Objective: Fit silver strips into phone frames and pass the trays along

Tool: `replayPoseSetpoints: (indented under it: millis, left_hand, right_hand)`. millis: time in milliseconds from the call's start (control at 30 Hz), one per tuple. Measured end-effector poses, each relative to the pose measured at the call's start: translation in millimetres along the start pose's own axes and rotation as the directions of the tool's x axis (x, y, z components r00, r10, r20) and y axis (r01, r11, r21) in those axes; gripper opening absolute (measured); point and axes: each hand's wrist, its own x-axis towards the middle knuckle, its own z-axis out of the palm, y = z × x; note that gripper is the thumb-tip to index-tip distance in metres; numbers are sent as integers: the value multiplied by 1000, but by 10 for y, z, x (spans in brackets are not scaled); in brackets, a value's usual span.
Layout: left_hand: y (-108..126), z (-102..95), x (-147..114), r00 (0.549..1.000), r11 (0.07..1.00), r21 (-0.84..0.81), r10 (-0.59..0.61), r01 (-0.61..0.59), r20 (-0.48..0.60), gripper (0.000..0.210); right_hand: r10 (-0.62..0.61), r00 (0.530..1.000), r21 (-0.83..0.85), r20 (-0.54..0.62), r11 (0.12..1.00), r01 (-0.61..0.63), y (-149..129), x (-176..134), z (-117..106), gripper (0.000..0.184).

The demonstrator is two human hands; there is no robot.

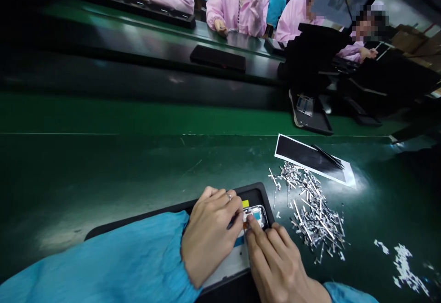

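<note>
A silvery phone frame (229,268) with a small metal and blue section at its top end lies on a black tray (138,221) in front of me. My left hand (214,234) is curled over the frame's left side, its thumb and fingertips close to the top end and partly hidden. From the right, my right hand (275,259) presses its index fingertip on the top section, while the other fingers bend along the frame's right edge. Between the hands, a yellow tab (245,203) shows just beyond the frame's top.
Right of the tray lies a pile of thin metallic strips (315,211), with white scraps (404,268) farther right. Tweezers (329,157) rest on a white-bordered black sheet (303,153). Beyond are another tray (312,117), a dark flat box (217,58) and several people in pink (237,4).
</note>
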Motion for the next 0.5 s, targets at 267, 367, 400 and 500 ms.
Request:
replayPoseSetpoints:
  millis: [267, 367, 400, 500]
  left_hand:
    - [-1, 24, -18, 1000, 1000, 21, 9, -9, -9, 26]
    - [2, 18, -18, 1000, 1000, 29, 5, -5, -14, 27]
    - [3, 16, -18, 1000, 999, 31, 8, -7, -13, 27]
    - [-2, 15, -20, 1000, 999, 39, 16, -15, -9, 28]
  right_hand:
    - [13, 1000, -47, -12, 999, -14, -14, 5, -1, 39]
    - [25, 1000, -41, -5, 999, -26, -18, -8, 18, 37]
    - [31, 1000, -39, 3, 999, -30, -19, -16, 25, 37]
    - [30, 999, -47, 20, 998, -29, -23, -42, 49, 36]
